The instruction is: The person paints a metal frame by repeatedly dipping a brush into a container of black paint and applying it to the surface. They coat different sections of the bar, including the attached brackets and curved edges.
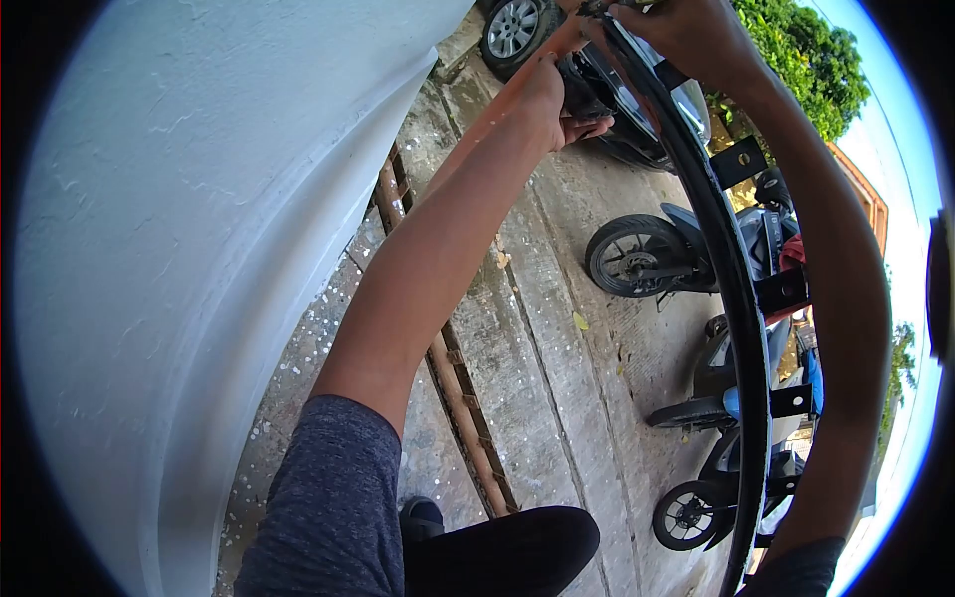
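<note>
My left hand (557, 107) is stretched forward beside an orange bar (497, 109), which runs partly behind my forearm. Its fingers curl around a dark thing that I cannot make out against the car behind. Higher up, my right hand (696, 40) reaches over the top end of a long curved black metal rail (731, 269). Its fingertips close near that end, and the frame's upper edge cuts off what they grip. Several flat black tabs with holes, such as this bracket (738, 161), stick out from the rail's right side.
A white wall (199, 199) fills the left. Several parked motorbikes (642, 257) and a dark car (627, 99) stand beyond the rail. A narrow drain channel (460, 398) crosses the concrete ground (567, 398). My bent knee (537, 547) and shoe (423, 517) show below.
</note>
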The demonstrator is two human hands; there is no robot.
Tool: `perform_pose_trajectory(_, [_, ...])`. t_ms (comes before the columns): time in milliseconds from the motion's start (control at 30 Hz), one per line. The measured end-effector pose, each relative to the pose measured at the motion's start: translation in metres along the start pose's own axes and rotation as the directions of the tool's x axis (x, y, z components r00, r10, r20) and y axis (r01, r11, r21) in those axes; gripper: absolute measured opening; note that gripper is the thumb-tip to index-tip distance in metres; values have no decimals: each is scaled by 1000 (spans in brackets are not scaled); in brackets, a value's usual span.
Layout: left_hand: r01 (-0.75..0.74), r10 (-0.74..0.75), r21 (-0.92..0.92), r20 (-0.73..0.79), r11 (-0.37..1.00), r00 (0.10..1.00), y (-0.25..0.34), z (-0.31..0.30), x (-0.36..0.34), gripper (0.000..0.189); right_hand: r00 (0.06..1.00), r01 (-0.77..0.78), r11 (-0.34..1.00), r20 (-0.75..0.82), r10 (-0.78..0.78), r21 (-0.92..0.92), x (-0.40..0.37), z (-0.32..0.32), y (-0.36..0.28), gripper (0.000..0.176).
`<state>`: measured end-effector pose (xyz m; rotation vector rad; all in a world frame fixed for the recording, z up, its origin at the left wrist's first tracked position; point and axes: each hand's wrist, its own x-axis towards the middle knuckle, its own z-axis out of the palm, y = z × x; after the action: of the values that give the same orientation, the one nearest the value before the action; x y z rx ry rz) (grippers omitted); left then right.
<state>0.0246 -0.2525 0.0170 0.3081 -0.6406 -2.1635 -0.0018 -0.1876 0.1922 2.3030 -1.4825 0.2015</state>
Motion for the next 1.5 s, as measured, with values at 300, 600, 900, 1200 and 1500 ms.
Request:
perform_pose_trajectory(300, [35,-33,-90,26,995,999,-12,-9,20,54,934,-297,955,202,295,-20,1,-24,-40,13])
perform_pose_trajectory(600, [59,-55,-69,54,996,997,-17,-3,28,61,969,87,991,239,-62,-97,4,-10,-6,17])
perform_pose_trajectory(900, [47,-41,-64,97,997,994,-20,-11,35,61,880,-323,900,257,400,-293,14,-20,-67,16])
perform_pose_trajectory(1200, [46,-37,-82,108,996,993,-21,-6,31,63,880,247,958,448,-159,-146,-45,-55,-45,13])
perform_pose_trajectory(1500, [76,-69,-86,81,993,994,-28,-6,32,70,814,282,878,581,-6,-386,-48,-54,-57,11])
